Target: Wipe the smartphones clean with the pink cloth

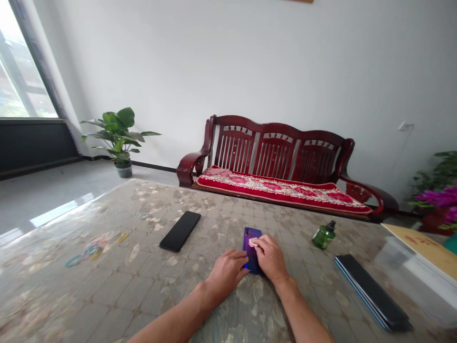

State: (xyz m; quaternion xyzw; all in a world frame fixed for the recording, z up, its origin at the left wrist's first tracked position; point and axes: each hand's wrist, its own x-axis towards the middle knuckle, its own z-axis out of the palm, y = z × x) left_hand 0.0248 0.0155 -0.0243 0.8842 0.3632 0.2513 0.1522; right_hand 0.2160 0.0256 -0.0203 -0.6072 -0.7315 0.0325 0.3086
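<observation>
A blue-purple phone [253, 233] lies back side up on the patterned tablecloth [150, 286]. Against its left edge rests my left hand [228, 270], its fingers together on the phone's side. My right hand [270, 257] pinches a small pale pink-white cloth or tissue [253, 242] on the phone's back. Part of the phone is covered by both hands. To the left lies a black phone [180, 231], screen up, touched by neither hand.
A green bottle [324, 236] stands to the right, near a stack of dark phones [373, 290] and a clear plastic box [410, 271]. Coloured bands [93, 250] lie at left. Beyond the table are a red wooden bench [274, 152] and a potted plant [121, 133].
</observation>
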